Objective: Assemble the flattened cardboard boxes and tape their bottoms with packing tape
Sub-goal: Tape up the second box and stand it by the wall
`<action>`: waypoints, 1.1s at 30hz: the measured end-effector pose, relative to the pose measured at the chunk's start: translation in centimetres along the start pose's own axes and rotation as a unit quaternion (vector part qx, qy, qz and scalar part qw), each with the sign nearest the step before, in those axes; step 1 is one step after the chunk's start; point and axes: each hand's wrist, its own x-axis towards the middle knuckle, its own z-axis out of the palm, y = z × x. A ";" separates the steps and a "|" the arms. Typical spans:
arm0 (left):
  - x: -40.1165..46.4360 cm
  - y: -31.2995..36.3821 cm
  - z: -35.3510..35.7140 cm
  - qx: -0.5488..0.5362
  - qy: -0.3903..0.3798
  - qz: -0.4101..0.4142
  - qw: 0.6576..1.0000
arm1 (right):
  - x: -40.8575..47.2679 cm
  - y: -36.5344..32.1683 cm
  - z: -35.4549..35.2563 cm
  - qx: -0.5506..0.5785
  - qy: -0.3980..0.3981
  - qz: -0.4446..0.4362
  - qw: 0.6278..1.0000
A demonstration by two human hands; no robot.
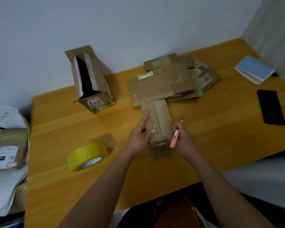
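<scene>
A small cardboard box (158,122) stands on the wooden table (220,129) between both hands, just in front of the stack of flattened boxes (168,79). The left hand (138,137) grips its left side, fingers (146,116) stretched up along the edge and thumb pressed on the taped face, while the right hand (182,139) touches the lower right edge with its fingertips and clasps a pink utility knife (174,139). The yellow tape roll (87,155) lies near the left forearm, and an assembled open box (90,79) stands further back by the wall.
</scene>
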 end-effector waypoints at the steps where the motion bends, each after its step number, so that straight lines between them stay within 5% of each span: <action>1: -0.1 0.0 -0.1 -0.007 -0.010 -0.008 1.000 | 0.0 0.1 -0.3 0.001 -0.012 0.001 1.000; 5: -0.5 0.2 -1.6 -0.022 -0.091 -0.039 0.995 | -0.1 0.6 -1.4 0.040 -0.055 0.001 0.998; 17: -0.3 -0.8 -2.1 0.186 -0.086 0.048 0.978 | -0.2 -1.2 -1.1 -0.027 -0.073 0.029 0.997; 22: -3.0 0.2 -7.8 0.230 0.075 0.057 0.969 | 0.0 -8.0 0.0 -0.083 0.031 -0.055 0.995; 24: -4.5 -0.7 -11.2 0.324 0.142 0.025 0.935 | 0.1 -10.7 1.8 -0.068 0.043 -0.111 0.991; 27: -6.6 -3.5 -15.2 0.457 0.136 -0.090 0.874 | 0.0 -12.5 6.1 -0.044 -0.030 -0.155 0.987; 30: -8.1 -5.8 -16.7 0.364 0.137 -0.115 0.914 | 0.6 -11.1 11.1 -0.061 -0.151 -0.125 0.979; 33: -9.4 -6.9 -17.6 0.265 0.161 -0.082 0.947 | 2.0 -8.9 15.0 -0.056 -0.152 -0.077 0.984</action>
